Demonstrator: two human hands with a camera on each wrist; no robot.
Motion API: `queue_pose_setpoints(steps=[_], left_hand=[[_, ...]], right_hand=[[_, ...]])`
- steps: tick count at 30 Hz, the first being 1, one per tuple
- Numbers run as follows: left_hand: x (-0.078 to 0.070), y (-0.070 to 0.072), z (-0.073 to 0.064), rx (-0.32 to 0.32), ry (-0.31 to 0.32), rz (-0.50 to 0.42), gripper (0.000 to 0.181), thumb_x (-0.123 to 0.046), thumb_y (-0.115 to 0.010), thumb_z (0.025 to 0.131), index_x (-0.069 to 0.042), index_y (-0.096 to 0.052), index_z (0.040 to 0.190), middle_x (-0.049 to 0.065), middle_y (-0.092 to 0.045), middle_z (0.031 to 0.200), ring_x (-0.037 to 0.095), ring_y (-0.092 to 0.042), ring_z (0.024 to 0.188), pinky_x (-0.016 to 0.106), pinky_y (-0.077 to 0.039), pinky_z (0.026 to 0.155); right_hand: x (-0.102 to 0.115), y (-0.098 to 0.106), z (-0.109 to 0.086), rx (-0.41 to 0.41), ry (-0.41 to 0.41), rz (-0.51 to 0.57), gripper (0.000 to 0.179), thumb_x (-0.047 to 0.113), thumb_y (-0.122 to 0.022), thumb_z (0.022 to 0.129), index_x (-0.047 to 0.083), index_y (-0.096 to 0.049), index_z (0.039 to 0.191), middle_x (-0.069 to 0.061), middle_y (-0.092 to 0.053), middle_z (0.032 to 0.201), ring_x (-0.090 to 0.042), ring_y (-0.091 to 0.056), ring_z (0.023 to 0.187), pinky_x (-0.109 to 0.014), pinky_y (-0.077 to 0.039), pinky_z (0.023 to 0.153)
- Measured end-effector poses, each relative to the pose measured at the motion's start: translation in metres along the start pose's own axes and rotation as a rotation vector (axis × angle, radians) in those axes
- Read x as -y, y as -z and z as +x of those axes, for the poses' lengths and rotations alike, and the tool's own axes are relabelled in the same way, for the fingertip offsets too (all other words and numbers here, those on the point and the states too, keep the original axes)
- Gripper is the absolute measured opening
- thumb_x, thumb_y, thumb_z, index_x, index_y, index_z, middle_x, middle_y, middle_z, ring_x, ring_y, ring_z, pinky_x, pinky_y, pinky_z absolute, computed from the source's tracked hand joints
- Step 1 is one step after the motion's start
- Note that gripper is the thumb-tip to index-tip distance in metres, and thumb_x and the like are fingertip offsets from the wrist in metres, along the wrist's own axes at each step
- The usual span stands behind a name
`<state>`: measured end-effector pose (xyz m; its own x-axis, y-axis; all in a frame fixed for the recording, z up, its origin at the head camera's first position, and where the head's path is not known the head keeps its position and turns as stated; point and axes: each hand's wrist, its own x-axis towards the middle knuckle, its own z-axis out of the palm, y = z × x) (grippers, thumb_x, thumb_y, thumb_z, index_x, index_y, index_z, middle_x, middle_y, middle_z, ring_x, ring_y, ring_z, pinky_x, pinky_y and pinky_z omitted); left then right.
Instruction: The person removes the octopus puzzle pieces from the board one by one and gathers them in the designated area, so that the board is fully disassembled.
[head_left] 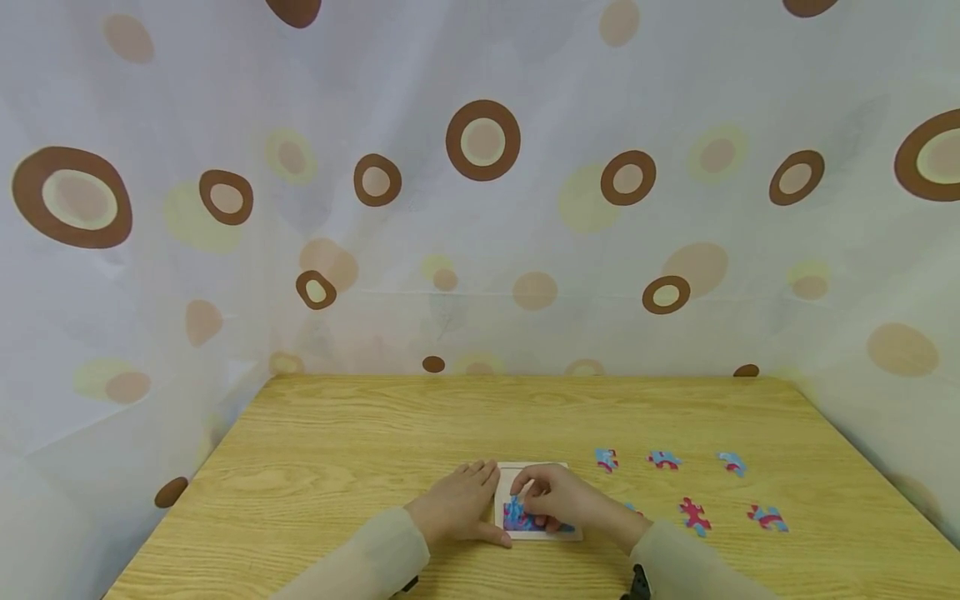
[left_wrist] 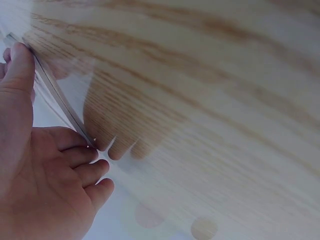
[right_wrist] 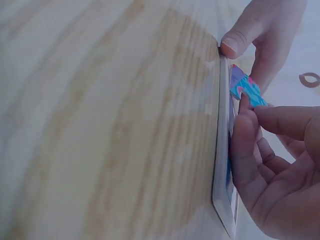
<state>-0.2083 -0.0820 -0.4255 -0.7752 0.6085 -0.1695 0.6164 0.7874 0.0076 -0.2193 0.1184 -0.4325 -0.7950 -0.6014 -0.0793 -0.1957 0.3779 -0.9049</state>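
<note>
A shallow white puzzle tray [head_left: 536, 536] lies on the table, with blue, pink and purple puzzle pieces in its lower part. My left hand [head_left: 459, 504] rests along its left side, fingers extended at the edge and thumb on the near corner; the left wrist view shows the thumb [left_wrist: 21, 65] against the tray's rim. Over the tray, my right hand [head_left: 564, 496] pinches a blue-and-pink puzzle piece [right_wrist: 248, 91] between thumb and forefinger. In the right wrist view this piece is tilted at the tray. My right fingers hide part of the tray's inside.
Several loose puzzle pieces lie to the right, among them a red one [head_left: 694, 515], a blue-and-red one [head_left: 768, 517] and another at the back [head_left: 607, 460]. One piece [head_left: 632, 507] is partly hidden by my right wrist. A patterned curtain [head_left: 480, 250] stands behind the wooden table [head_left: 360, 433].
</note>
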Motion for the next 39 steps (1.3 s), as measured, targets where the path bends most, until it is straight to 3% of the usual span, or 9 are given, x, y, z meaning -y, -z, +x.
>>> queue_pose_setpoints(steps=[7,13,21,30,39], left_hand=[[-0.002,0.001,-0.001,0.004,0.006,-0.01,0.096,-0.07,-0.048,0.077,-0.001,-0.032,0.142,0.012,-0.029,0.146,0.023,-0.027,0.133,0.034,-0.024,0.107],[-0.002,0.003,-0.001,0.001,-0.008,-0.004,0.095,-0.069,-0.048,0.078,-0.001,-0.032,0.142,0.012,-0.029,0.146,0.024,-0.027,0.133,0.035,-0.024,0.107],[0.0,0.002,-0.002,0.015,-0.016,0.006,0.094,-0.069,-0.045,0.079,-0.001,-0.03,0.143,0.012,-0.027,0.147,0.023,-0.025,0.134,0.034,-0.023,0.107],[-0.001,0.003,-0.002,0.015,-0.011,0.003,0.094,-0.069,-0.046,0.079,-0.002,-0.031,0.143,0.011,-0.028,0.147,0.023,-0.026,0.134,0.034,-0.023,0.107],[0.0,-0.001,0.0,-0.007,-0.017,0.021,0.095,-0.07,-0.045,0.079,-0.001,-0.031,0.143,0.011,-0.029,0.146,0.023,-0.027,0.133,0.033,-0.024,0.107]], right_hand=[[-0.001,0.013,-0.015,0.012,-0.033,0.141,0.017,0.007,-0.058,0.091,-0.001,-0.057,0.106,-0.008,-0.057,0.075,-0.013,-0.052,0.056,-0.024,-0.049,0.046],[-0.006,0.036,-0.039,0.015,0.015,0.133,0.018,0.006,-0.057,0.091,-0.004,-0.057,0.105,-0.01,-0.057,0.074,-0.013,-0.048,0.051,-0.022,-0.042,0.044],[-0.022,0.062,-0.079,0.097,0.026,0.117,0.015,0.003,-0.056,0.09,-0.006,-0.058,0.102,-0.003,-0.054,0.069,-0.008,-0.042,0.051,-0.018,-0.035,0.045],[-0.041,0.072,-0.111,0.212,0.033,0.151,0.015,0.0,-0.056,0.087,-0.007,-0.06,0.1,0.005,-0.051,0.063,-0.003,-0.043,0.05,-0.013,-0.037,0.046],[-0.045,0.071,-0.123,0.274,0.058,0.163,0.012,-0.002,-0.057,0.085,-0.009,-0.061,0.095,0.009,-0.05,0.066,0.0,-0.042,0.051,-0.013,-0.035,0.046]])
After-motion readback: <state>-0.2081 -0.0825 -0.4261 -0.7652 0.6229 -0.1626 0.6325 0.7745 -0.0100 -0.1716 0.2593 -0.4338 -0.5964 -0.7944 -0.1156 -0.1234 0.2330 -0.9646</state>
